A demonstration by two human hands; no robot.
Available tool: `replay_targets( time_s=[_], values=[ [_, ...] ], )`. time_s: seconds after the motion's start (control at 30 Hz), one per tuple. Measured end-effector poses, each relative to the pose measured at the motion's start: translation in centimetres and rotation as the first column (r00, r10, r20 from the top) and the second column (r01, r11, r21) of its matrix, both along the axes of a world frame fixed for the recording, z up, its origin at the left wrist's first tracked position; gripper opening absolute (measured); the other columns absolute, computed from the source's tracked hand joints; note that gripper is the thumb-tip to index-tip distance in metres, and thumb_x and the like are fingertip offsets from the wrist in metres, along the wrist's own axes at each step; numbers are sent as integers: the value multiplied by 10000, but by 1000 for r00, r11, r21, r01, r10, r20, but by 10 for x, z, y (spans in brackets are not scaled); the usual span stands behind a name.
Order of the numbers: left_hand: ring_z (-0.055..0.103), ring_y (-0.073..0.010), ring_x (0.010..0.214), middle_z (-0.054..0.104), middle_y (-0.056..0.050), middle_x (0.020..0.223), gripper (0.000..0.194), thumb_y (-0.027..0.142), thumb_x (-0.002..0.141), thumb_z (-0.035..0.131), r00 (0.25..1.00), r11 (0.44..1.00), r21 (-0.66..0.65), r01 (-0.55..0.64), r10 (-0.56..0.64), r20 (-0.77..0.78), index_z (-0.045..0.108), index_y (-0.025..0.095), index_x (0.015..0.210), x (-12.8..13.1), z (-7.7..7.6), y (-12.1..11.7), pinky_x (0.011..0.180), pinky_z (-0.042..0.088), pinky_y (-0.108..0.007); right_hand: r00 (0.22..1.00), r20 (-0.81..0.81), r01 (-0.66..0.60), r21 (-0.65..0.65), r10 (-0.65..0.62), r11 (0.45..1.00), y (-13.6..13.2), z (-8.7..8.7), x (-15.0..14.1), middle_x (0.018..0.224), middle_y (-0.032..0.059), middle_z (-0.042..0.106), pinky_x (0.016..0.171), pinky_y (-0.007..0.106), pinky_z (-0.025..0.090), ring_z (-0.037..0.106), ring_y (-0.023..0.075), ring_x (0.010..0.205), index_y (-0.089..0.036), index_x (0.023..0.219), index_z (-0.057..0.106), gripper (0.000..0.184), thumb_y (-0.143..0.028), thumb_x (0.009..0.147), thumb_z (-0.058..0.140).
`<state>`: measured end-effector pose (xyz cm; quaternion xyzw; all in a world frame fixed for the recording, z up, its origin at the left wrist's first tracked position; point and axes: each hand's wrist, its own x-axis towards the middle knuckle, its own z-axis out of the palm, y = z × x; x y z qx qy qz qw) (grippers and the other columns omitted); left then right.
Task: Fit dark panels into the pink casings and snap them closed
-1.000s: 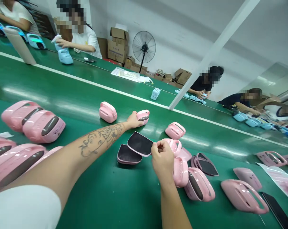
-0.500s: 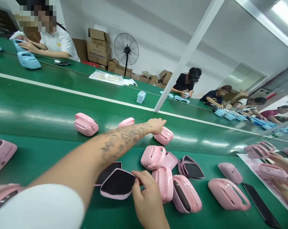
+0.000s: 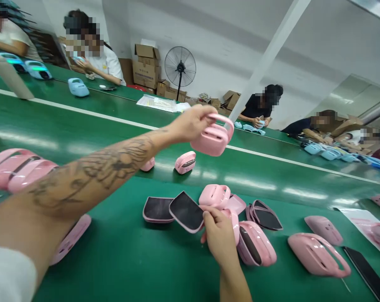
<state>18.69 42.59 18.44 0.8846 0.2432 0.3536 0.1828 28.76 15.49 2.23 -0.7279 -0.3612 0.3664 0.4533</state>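
My left hand (image 3: pixel 194 121) is closed on the handle of a pink portable speaker housing (image 3: pixel 212 140), held in the air above the green belt. Between the thumb and fingers of my right hand (image 3: pixel 220 230) is a black speaker grille with a pink rim (image 3: pixel 187 213), tilted over the bench. A second grille (image 3: pixel 158 208) lies just left of it. Several pink housings, including one with a dark panel (image 3: pixel 257 243), lie behind and right of my right hand. Behind them is a stack of pink-rimmed grilles (image 3: pixel 264 214).
Pink housings (image 3: pixel 185 162) stand on the belt (image 3: pixel 255 178). At right lie another pink housing (image 3: pixel 318 255) and a black flat bar (image 3: pixel 368 270). A white post (image 3: pixel 265 63) rises beyond. Co-workers sit across the line with blue units (image 3: pixel 78 87).
My left hand has lifted a pink speaker housing off the belt by its handle. My right hand has raised the grille from the bench. The view has swung left.
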Motion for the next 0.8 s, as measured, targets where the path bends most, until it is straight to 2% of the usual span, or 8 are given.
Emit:
replay_targets(
  time_s=[0.07,0.13,0.2,0.3,0.4,0.5,0.67,0.8],
  values=[
    [687,-218,1025,745,-68,1111,233,301,1057,590,980,986,-167,-7,40,195,745,194,1195,-55,17,-22,927,552,-347,1000,6,-14,-6,14,1000,4,6,0,567,-2,679,410,305,449,636,220,443,-154,1168,847,480,-477,932,582],
    [679,-194,880,742,-49,1012,203,343,1016,665,965,932,-360,-29,120,233,763,208,1131,-104,22,-54,797,554,-322,1000,13,-21,5,21,1000,8,11,-2,615,9,711,408,293,439,626,202,446,-143,1182,844,489,-457,929,568],
    [660,-174,757,734,-44,935,179,360,966,737,962,841,-541,13,138,237,767,211,1060,-140,16,-91,675,533,-296,999,14,-34,20,34,999,13,17,-9,621,7,708,421,287,451,613,188,447,-138,1187,844,485,-444,925,574],
    [662,-177,689,735,-55,890,215,409,928,784,950,651,-749,124,140,279,765,207,999,-173,-8,-139,571,514,-275,997,4,-81,47,81,996,18,23,-25,633,0,698,437,281,469,604,171,443,-135,1187,846,478,-446,920,599],
    [627,-155,627,708,-40,809,302,488,879,838,920,535,-819,207,177,349,787,197,945,-189,-39,-167,518,490,-245,989,-24,-145,80,148,986,19,25,-44,666,2,702,438,275,479,605,158,445,-121,1234,830,519,-487,931,623],
    [592,-130,588,688,-32,736,390,523,794,926,888,506,-829,239,231,397,817,164,899,-197,-64,-174,489,450,-207,972,-68,-217,110,225,970,16,26,-60,678,-1,691,440,262,484,607,146,461,-119,1247,825,540,-526,946,637],
    [625,-125,598,748,-55,767,419,502,746,986,862,429,-839,335,220,457,854,135,896,-200,-83,-169,514,477,-191,928,-147,-323,146,343,935,9,27,-75,677,-4,664,434,239,473,584,124,483,-137,1193,845,494,-529,976,635],
    [732,-192,671,830,-112,885,475,512,739,996,832,343,-856,388,269,485,864,138,1001,-195,-100,-168,579,565,-238,874,-247,-378,198,419,904,3,28,-81,676,-12,620,429,220,479,575,120,535,-155,1103,853,487,-582,987,651]
  ],
)
